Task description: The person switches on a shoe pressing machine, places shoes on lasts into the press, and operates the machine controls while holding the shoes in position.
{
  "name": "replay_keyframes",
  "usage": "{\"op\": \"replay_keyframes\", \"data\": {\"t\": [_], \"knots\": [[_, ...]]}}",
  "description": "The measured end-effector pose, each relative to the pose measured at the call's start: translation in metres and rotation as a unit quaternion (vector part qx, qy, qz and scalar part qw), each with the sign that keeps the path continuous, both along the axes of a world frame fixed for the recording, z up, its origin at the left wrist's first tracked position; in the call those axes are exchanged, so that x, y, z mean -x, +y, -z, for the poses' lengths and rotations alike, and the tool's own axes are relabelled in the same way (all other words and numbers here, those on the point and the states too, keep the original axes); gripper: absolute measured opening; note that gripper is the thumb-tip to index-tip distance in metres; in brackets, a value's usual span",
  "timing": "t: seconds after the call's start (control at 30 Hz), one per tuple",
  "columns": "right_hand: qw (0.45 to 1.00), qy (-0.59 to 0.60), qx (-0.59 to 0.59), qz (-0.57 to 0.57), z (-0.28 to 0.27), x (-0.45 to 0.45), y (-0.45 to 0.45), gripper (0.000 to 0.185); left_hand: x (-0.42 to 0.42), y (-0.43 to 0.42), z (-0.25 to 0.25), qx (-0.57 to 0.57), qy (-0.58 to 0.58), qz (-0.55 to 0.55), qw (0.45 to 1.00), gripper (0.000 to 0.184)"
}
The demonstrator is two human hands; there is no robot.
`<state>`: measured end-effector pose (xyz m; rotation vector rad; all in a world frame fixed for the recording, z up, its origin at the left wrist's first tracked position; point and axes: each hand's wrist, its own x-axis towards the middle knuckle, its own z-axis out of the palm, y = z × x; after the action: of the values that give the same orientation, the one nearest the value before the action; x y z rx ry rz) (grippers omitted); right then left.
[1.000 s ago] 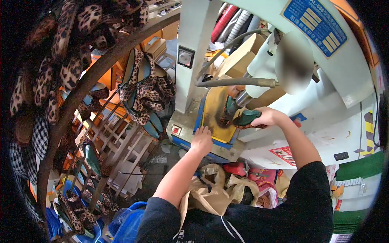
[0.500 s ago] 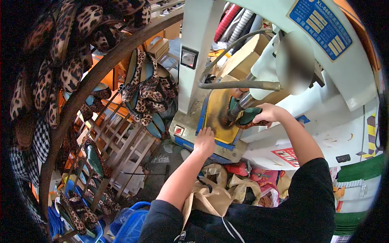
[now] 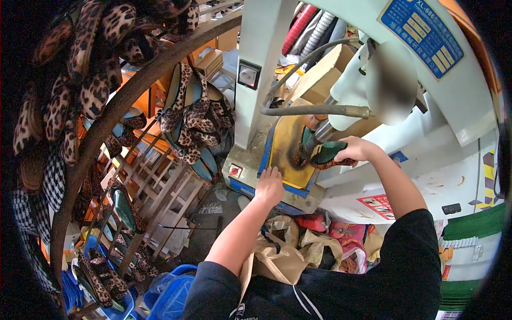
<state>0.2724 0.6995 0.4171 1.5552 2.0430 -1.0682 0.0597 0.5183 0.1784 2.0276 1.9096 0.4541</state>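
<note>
A leopard-print shoe with a green last inside (image 3: 326,156) is gripped at its right end by my right hand (image 3: 356,151). The shoe lies under the metal rod (image 3: 323,132) of a pale machine, over a yellow pad (image 3: 284,154) with a dark worn patch. My left hand (image 3: 270,188) rests at the pad's front left edge, on the blue border. It holds nothing that I can see, and its fingers are slightly apart.
Racks (image 3: 168,205) on the left hold leopard-print shoes (image 3: 200,117). A grey hose (image 3: 314,110) crosses in front of the machine's post (image 3: 258,80). A red switch (image 3: 234,170) sits on its base. Below are bags (image 3: 320,248) and a blue basket (image 3: 173,298).
Since one second ago, my right hand has brought the shoe slightly left, in under the rod. The view has shifted a little. My left hand stays at the pad's edge.
</note>
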Motion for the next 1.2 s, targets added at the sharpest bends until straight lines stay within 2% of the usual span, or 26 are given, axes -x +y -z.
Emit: {"op": "replay_keyframes", "data": {"t": [0.23, 0.43, 0.63, 0.73, 0.93, 1.03, 1.2], "knots": [[1.000, -0.020, 0.003, 0.007, -0.003, 0.007, -0.002, 0.051, 0.002, 0.001, -0.006, 0.009, -0.005, 0.005, 1.000, 0.049], [1.000, -0.013, -0.002, 0.002, 0.004, 0.006, -0.001, 0.043, -0.001, 0.006, 0.010, -0.051, -0.014, -0.013, 0.999, 0.043], [1.000, -0.005, -0.014, -0.016, 0.006, 0.008, 0.004, 0.038, 0.002, 0.009, 0.001, -0.021, -0.040, -0.016, 0.999, 0.034], [1.000, -0.003, -0.020, -0.023, 0.008, 0.007, 0.006, 0.039, -0.002, 0.007, 0.009, -0.076, -0.042, -0.042, 0.995, 0.029], [1.000, -0.012, -0.004, -0.014, 0.002, 0.016, 0.002, 0.040, -0.002, 0.017, 0.006, -0.019, -0.067, -0.044, 0.997, 0.021], [0.999, 0.000, -0.025, -0.025, 0.005, 0.011, 0.006, 0.037, -0.004, 0.017, 0.006, -0.041, -0.051, -0.051, 0.997, 0.018], [0.999, -0.016, -0.011, -0.037, -0.001, 0.013, 0.015, 0.040, 0.000, 0.017, -0.012, 0.005, -0.040, -0.027, 0.999, 0.018]]}}
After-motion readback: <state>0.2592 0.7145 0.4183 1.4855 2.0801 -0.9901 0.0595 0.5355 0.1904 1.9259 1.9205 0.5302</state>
